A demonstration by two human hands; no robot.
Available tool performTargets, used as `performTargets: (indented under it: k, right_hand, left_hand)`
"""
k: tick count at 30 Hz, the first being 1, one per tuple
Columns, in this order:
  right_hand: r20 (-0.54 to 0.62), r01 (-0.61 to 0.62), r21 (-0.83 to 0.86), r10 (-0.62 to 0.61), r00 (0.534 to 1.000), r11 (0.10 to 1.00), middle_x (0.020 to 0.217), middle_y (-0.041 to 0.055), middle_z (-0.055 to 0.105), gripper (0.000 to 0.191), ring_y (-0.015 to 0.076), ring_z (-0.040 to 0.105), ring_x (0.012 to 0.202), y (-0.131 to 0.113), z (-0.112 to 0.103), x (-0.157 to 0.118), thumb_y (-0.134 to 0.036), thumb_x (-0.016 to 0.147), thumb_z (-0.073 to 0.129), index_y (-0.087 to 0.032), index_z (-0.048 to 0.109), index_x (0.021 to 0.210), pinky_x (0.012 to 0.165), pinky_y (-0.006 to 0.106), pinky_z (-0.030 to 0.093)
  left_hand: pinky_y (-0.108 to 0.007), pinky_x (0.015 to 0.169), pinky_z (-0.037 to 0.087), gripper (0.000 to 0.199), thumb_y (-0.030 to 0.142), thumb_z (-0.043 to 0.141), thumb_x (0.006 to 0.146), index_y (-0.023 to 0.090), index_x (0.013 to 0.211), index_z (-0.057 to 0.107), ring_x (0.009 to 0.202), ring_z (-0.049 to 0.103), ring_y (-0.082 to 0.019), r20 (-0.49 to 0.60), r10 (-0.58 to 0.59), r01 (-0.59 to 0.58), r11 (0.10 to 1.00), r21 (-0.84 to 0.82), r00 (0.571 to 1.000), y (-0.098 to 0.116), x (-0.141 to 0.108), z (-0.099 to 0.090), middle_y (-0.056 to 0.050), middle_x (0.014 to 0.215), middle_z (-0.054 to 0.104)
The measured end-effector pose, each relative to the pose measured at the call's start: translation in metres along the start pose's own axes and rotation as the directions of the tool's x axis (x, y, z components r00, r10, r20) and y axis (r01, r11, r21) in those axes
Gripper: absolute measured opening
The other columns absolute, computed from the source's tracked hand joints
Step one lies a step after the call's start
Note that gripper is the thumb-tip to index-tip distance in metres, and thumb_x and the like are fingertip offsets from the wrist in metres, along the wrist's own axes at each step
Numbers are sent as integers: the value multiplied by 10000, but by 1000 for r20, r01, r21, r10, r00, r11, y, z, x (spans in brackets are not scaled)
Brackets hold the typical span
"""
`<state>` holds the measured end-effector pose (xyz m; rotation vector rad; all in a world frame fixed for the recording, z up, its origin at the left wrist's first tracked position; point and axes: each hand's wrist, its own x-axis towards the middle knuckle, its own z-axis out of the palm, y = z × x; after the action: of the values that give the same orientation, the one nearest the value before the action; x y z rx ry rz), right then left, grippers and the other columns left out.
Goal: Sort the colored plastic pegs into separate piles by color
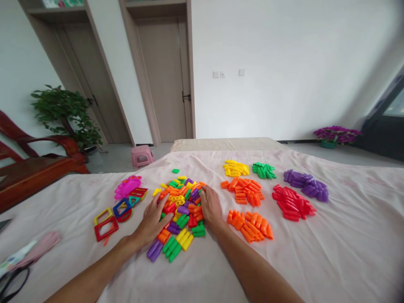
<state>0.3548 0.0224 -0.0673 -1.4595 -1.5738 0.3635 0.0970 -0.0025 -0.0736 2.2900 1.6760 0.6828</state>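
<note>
A mixed heap of plastic bullet-shaped building pieces [183,209], in orange, yellow, green, purple and red, lies between my two hands. My left hand [155,219] rests against the heap's left side with its fingers spread. On the opposite side my right hand [211,205] touches the pieces, its fingers stretched forward along the edge. Neither hand grips a piece. Sorted by colour to the right are a yellow pile [236,168], a green pile [264,170], a purple pile [306,185], a red pile [293,203] and two orange piles [250,226].
Left of the heap lie flat coloured frame tiles [106,228] and a pink scalloped piece [128,187]. A white tube [17,257], a pink cloth item [44,248] and a black strap [14,284] are at the near left. A pale cloth [347,235] covers the surface.
</note>
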Motion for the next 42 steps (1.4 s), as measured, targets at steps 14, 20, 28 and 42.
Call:
performTargets:
  k: [14, 20, 28, 42]
  right_hand:
    - [-17, -3, 27, 3, 1000, 1000, 1282, 125, 634, 423, 223, 554, 1191, 0, 2, -1, -344, 1001, 326, -170, 618, 1252, 1071, 394, 391]
    - [-90, 15, 153, -1, 996, 988, 1294, 134, 635, 465, 225, 550, 1224, 7, 4, -1, -396, 998, 312, -156, 621, 1248, 1095, 414, 384]
    - [-104, -26, 254, 54, 993, 967, 1346, 120, 607, 483, 211, 520, 1270, 11, 4, -2, -413, 984, 313, -163, 603, 1279, 1108, 389, 369]
    - [312, 207, -416, -75, 947, 885, 1060, 77, 672, 288, 271, 605, 982, -65, -78, -16, -330, 804, 654, -255, 690, 1080, 764, 351, 464]
  left_hand:
    - [-701, 1133, 192, 1222, 766, 730, 580, 454, 1583, 106, 1485, 120, -502, 72, 165, -172, 980, 101, 984, 21, -67, 14, -75, 1686, 23]
    - [-679, 1138, 152, 984, 728, 632, 738, 371, 1577, 260, 1493, 144, -445, -38, 144, -139, 983, 117, 989, 42, -27, 29, -123, 1660, 168]
    - [-540, 1207, 121, 469, 587, 507, 901, 298, 1231, 672, 1398, 400, -303, -183, 102, -92, 994, 60, 978, 41, 31, -13, -57, 1392, 603]
    - [-375, 1005, 431, 489, 444, 324, 960, 206, 1184, 687, 1151, 606, -265, -339, -306, 324, 946, -3, 890, 0, 33, 5, -105, 1217, 694]
